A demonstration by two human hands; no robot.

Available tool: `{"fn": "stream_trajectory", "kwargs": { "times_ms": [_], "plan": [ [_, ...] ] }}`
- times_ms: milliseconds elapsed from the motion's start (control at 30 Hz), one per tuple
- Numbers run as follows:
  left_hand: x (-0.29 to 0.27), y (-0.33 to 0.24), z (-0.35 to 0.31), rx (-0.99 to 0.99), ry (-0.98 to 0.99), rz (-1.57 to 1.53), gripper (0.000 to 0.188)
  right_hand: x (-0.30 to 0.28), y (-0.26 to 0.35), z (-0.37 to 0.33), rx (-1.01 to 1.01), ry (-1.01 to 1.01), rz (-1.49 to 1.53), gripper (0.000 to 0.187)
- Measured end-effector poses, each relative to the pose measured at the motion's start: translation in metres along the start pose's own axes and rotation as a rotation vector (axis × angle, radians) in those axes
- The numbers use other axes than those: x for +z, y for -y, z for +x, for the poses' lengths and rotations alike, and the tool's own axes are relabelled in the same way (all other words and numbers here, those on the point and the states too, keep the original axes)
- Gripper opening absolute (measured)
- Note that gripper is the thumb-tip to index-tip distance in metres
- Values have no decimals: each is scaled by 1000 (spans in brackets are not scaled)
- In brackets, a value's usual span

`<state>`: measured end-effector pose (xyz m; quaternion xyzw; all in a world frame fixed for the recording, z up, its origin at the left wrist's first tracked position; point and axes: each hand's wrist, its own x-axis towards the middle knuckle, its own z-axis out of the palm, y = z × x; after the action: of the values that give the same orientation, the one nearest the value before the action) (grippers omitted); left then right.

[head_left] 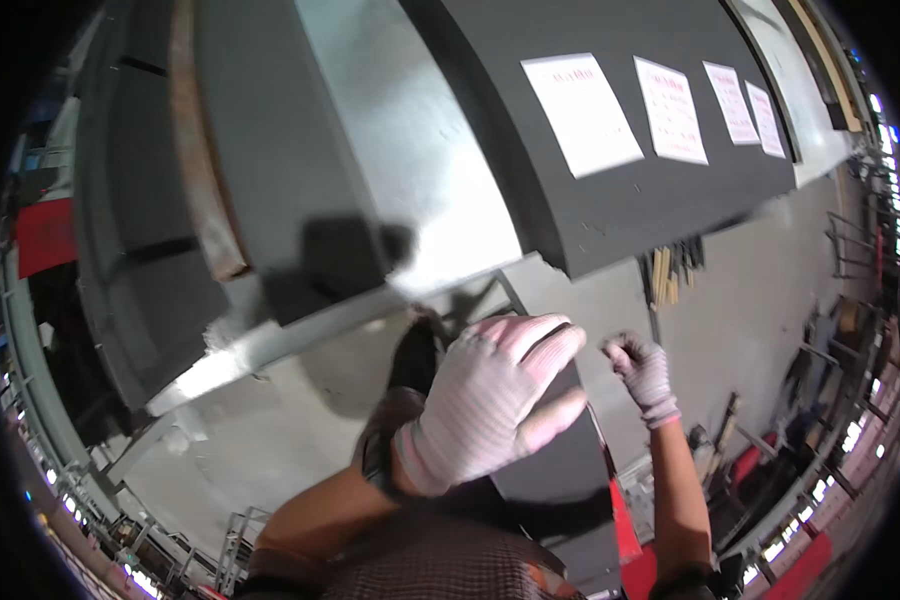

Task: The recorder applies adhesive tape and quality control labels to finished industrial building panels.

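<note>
My left hand [495, 400], in a white glove with pink stripes, is raised in front of my body. Its thumb stands apart from the bent fingers, and nothing shows between them. To its right and farther off is my right hand [642, 378], gloved alike, with fingers curled in and pressed together. Whatever those fingers hold, if anything, is too small to make out. Beyond both hands lies a large dark grey panel [610, 222] with several white paper sheets [582, 115] on it. A shiny metal strip [425, 150] runs along the panel's left side. Neither hand touches the panel.
A rusty flat bar [198, 150] lies on the dark surface at the left. Several wooden sticks [664, 276] show below the panel's edge. A dark board with a red edge [622, 525] is beside my body. Metal racks [840, 240] stand at the far right.
</note>
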<state>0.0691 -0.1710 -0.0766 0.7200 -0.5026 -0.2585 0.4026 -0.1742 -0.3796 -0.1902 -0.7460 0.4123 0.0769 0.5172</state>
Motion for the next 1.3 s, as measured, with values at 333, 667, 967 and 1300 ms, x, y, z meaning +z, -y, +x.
{"fn": "stream_trajectory", "kwargs": {
  "times_ms": [333,667,967,1300],
  "plan": [
    [-219,179,-6,-515,-813,-260,98,-41,-93,-81,203,-76,141,4],
    [-153,138,58,-473,-792,-376,98,-51,-161,-167,303,-3,-507,27],
    [-132,146,93,-541,-674,-174,111,-17,-125,-184,217,-74,-78,22],
    [71,1,-113,-700,-203,-1137,49,-22,-10,-247,114,335,-702,96]
  ]
}}
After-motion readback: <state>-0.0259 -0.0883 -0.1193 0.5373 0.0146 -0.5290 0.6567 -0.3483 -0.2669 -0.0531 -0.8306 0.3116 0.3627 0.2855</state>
